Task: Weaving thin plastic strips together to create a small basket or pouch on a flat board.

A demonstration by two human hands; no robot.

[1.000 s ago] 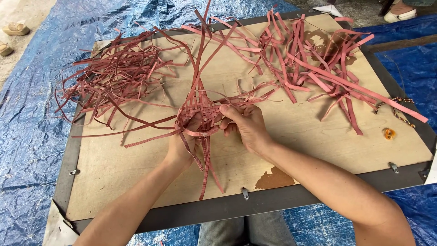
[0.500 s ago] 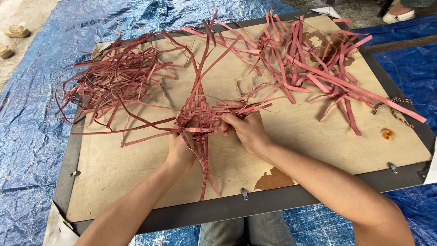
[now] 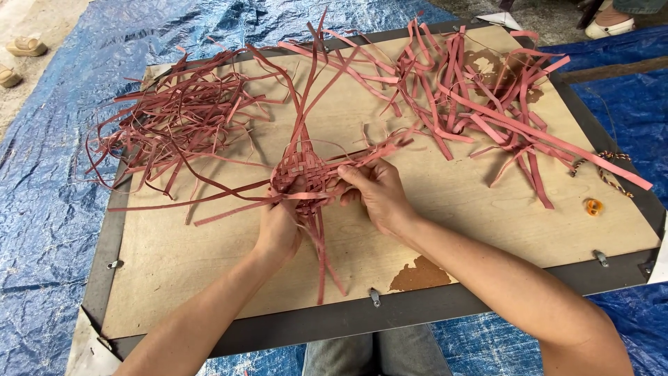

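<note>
You hold a small woven piece (image 3: pixel 300 173) of reddish-pink strips between both hands, over the middle of the wooden board (image 3: pixel 209 264). Your left hand (image 3: pixel 278 226) grips it from below, fingers curled up around its lower edge. Your right hand (image 3: pixel 376 191) closes on its right side, thumb on top, pinching a few loose strips (image 3: pixel 379 147) that run off to the upper right. The two hands sit close together, nearly touching, both clamped on the weave.

Unwoven ends spray out of the piece in every direction. Several long ones rise away from your hands toward the far edge of the board, some trail left past your left hand, and a bunch hangs down between your wrists toward the near edge.

Beyond your left hand, well apart, lies a tangled heap of thin strips (image 3: pixel 181 122). Beyond your right hand, also well apart, lies a second heap of wider strips (image 3: pixel 480 104), some of which reach out over the board's right edge.

Far right of your right hand, near the board's edge, sits a small orange ring (image 3: pixel 593 206) with a bit of braided cord (image 3: pixel 605 167) just above it. The board rests in a dark frame (image 3: pixel 417 310) on a blue tarp (image 3: pixel 42 209).
</note>
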